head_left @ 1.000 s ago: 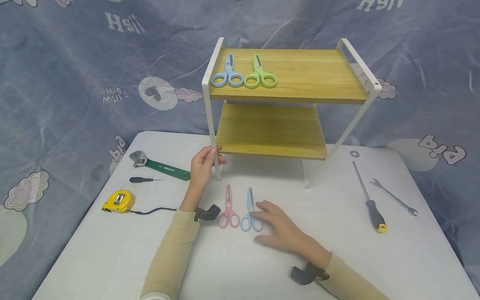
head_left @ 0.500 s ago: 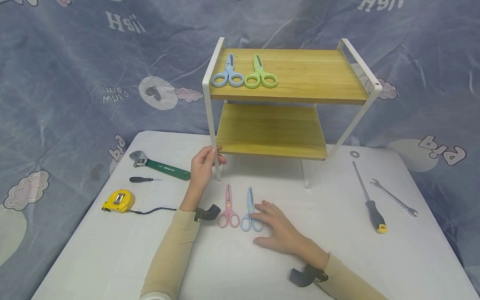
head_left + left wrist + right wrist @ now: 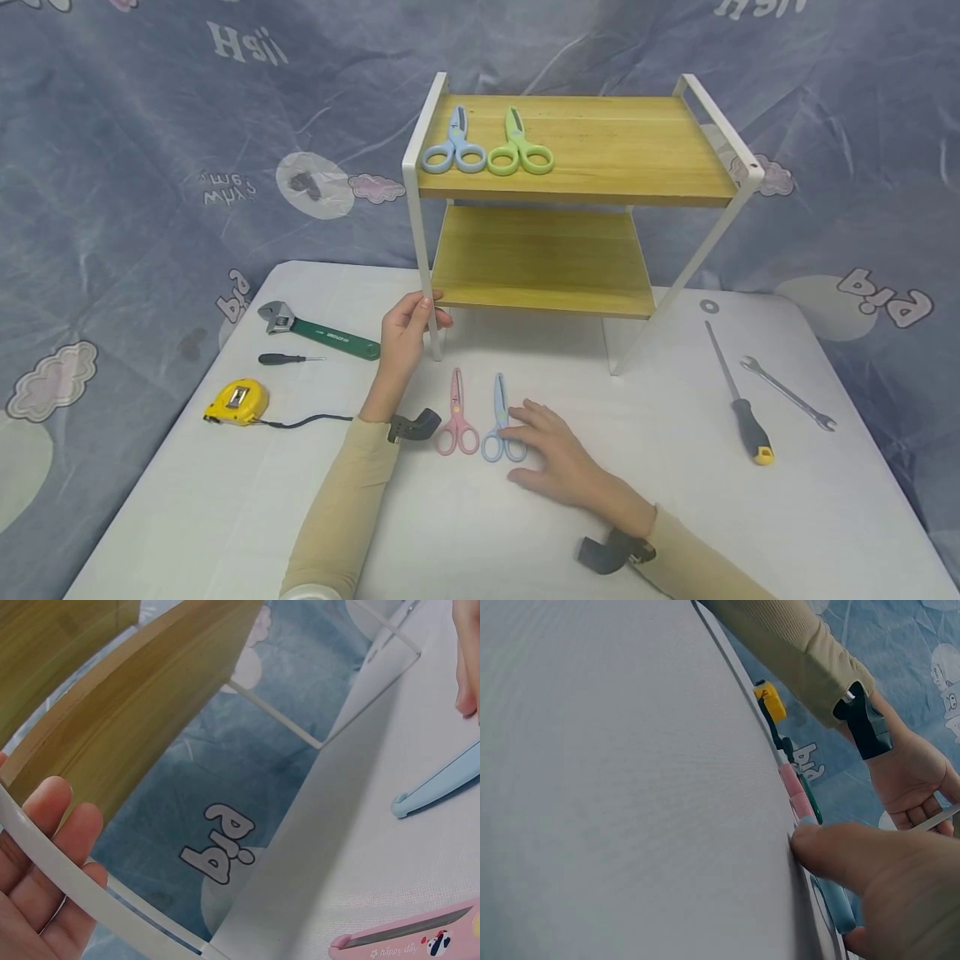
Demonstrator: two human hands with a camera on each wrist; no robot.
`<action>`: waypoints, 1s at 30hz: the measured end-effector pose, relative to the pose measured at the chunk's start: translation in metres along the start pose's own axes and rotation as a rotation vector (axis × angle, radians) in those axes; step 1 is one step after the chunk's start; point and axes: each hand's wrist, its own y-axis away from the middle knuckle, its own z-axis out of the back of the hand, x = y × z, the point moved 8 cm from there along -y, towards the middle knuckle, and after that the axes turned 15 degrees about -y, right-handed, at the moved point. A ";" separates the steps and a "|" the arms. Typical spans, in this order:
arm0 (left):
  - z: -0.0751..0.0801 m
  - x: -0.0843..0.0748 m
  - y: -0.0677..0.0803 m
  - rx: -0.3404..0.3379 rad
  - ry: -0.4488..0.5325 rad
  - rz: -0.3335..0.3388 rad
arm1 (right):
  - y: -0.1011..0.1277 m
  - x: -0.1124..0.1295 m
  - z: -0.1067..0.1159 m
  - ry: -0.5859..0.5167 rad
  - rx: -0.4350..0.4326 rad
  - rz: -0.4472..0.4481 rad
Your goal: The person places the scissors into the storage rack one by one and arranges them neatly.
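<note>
My left hand (image 3: pixel 405 329) grips the front left leg of a white-framed two-tier wooden shelf (image 3: pixel 615 150); in the left wrist view its fingers (image 3: pixel 49 802) curl round the white leg. Pink scissors (image 3: pixel 457 417) and blue scissors (image 3: pixel 500 417) lie side by side on the table, blades pointing to the shelf. My right hand (image 3: pixel 558 458) rests beside the blue scissors, thumb and fingers spread, fingertips at their right edge; contact is unclear. On the top board lie a second pair of blue scissors (image 3: pixel 455 143) and green scissors (image 3: pixel 516 146).
On the left lie an adjustable wrench (image 3: pixel 322 332), a small screwdriver (image 3: pixel 283 359) and a yellow tape measure (image 3: pixel 238 402). A large screwdriver (image 3: pixel 746 417), an open-end wrench (image 3: pixel 787 394) and a washer (image 3: pixel 708 307) lie on the right. A patterned cloth (image 3: pixel 150 150) hangs behind.
My right hand has shifted very slightly left, still beside the blue scissors. The left hand keeps its grip on the shelf leg, and the scissors stay put.
</note>
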 end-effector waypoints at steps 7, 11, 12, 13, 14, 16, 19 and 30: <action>0.000 0.001 0.000 0.003 0.001 -0.002 | 0.000 0.001 0.003 0.023 -0.008 -0.003; 0.000 0.001 0.000 0.003 0.006 -0.002 | 0.000 0.002 0.003 0.027 -0.008 -0.003; 0.000 0.001 0.000 0.002 0.009 0.000 | 0.000 0.003 0.003 0.029 -0.006 -0.003; 0.000 0.002 0.000 0.002 0.012 0.002 | 0.000 0.003 0.003 0.032 -0.005 -0.002; 0.000 0.002 0.000 0.001 0.012 0.003 | 0.000 0.003 0.003 0.041 -0.004 0.001; 0.000 0.001 0.001 0.000 0.013 0.005 | 0.000 0.004 0.004 0.054 -0.006 0.013; 0.000 0.001 0.000 0.000 0.007 0.004 | 0.000 0.005 0.005 0.096 -0.023 0.053; -0.001 0.001 0.000 0.003 -0.008 0.014 | -0.001 0.010 0.010 0.192 -0.128 0.196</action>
